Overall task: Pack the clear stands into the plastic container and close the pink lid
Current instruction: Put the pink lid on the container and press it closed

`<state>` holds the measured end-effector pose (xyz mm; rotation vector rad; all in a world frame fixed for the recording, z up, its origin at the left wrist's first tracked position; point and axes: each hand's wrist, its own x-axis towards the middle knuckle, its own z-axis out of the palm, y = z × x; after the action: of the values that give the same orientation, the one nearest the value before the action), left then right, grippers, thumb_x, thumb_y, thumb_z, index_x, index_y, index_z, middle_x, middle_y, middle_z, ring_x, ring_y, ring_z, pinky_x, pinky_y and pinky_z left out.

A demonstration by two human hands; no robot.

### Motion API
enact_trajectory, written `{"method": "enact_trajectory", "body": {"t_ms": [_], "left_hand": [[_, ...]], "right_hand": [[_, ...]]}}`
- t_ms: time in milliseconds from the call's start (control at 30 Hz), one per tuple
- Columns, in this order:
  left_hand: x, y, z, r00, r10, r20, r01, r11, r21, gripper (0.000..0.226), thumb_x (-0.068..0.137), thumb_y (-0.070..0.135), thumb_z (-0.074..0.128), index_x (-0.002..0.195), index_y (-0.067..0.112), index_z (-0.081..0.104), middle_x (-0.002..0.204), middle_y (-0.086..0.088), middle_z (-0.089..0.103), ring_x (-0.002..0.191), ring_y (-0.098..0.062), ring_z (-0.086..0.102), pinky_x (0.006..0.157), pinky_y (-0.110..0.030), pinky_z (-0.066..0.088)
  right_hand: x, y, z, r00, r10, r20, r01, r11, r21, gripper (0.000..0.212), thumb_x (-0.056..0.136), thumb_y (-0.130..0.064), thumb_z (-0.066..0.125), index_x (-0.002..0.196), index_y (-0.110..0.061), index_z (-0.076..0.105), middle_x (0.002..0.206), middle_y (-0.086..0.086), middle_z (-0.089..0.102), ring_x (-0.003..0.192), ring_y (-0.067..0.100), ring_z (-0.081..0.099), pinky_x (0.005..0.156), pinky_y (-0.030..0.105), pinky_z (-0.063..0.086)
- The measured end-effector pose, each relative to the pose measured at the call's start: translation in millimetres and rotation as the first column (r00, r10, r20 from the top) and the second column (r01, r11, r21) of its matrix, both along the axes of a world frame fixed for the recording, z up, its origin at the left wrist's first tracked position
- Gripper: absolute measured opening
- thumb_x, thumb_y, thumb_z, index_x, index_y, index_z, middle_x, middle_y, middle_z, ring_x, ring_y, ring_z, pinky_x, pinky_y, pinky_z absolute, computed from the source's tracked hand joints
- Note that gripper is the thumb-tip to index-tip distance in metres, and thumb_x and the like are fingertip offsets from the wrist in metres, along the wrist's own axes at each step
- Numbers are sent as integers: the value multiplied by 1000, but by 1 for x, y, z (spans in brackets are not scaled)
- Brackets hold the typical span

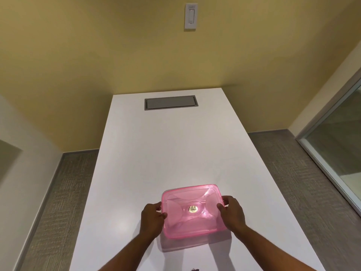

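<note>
A translucent pink lid (193,210) sits on top of the plastic container near the front of the white table (166,153). The container body is almost hidden beneath the lid. My left hand (152,216) grips the lid's left edge, thumb on top. My right hand (232,211) grips the right edge the same way. A round light reflection shows at the lid's centre. I cannot make out any clear stands through the pink plastic.
A grey cable hatch (171,102) is set flush into the far end of the table. A small dark object (194,269) pokes in at the bottom edge. Carpet lies on both sides, and a glass partition (336,143) stands at the right.
</note>
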<state>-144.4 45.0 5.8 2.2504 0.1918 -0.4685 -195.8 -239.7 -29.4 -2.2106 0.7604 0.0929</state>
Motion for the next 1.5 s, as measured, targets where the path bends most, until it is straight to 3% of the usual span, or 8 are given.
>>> {"method": "enact_trajectory", "body": {"t_ms": [167,367,533,633,900,1000,1267,1500], "left_hand": [[3,4,-1,997,64,-32,-66,996,-57,38,78,11,78,115,17,74,104,2,76,79,-6,71,92,-30,53],[4,5,-5,989,143,-36,-146,986,-76,36,75,13,81,111,14,75,105,-1,76,100,-17,69,95,-33,52],[3,6,-8,980,182,-78,-190,977,-101,25,74,10,81,98,16,77,93,1,77,85,-15,71,89,-35,56],[0,8,-11,971,198,-136,-217,965,-146,20,75,5,77,93,14,76,85,-3,75,82,-24,72,86,-44,59],[1,5,-14,971,192,-141,-210,969,-133,11,82,8,73,93,12,70,83,-7,74,80,-30,72,83,-46,59],[4,7,-13,960,184,-209,-216,966,-140,5,85,11,72,88,8,69,77,-11,73,67,-30,71,76,-46,62],[2,7,-11,942,153,-299,-200,970,-134,23,95,25,61,84,4,54,81,-15,66,50,-25,64,54,-37,62],[4,8,-11,927,126,-352,-195,967,-166,25,95,27,59,83,7,51,77,-16,62,49,-26,56,54,-41,61]], "right_hand": [[1,-4,4,1000,-21,-6,21,999,43,24,89,-22,74,112,-18,67,103,-4,69,89,16,65,80,34,51],[-1,-7,6,999,-49,4,48,996,75,22,84,-24,80,104,-21,71,98,-8,72,86,14,69,84,38,55],[-6,-2,10,997,-62,37,59,995,83,24,87,-30,77,109,-29,69,94,-12,73,83,8,69,78,34,54],[-8,2,12,997,-60,47,57,996,67,24,88,-32,76,111,-31,69,93,-12,73,79,4,69,76,34,54],[-3,-2,17,997,-63,-35,65,996,63,29,85,-29,79,111,-21,70,91,-6,72,88,18,68,83,39,55],[-2,-6,17,996,-64,-55,67,996,66,29,84,-30,81,109,-18,73,87,-5,73,86,19,69,83,39,56],[3,-9,15,992,-62,-113,70,995,66,24,82,-35,82,98,-17,76,89,0,76,85,22,71,83,42,59],[8,-16,16,981,-87,-172,116,979,167,19,80,-29,85,81,-13,74,76,7,76,69,29,74,75,49,64]]}}
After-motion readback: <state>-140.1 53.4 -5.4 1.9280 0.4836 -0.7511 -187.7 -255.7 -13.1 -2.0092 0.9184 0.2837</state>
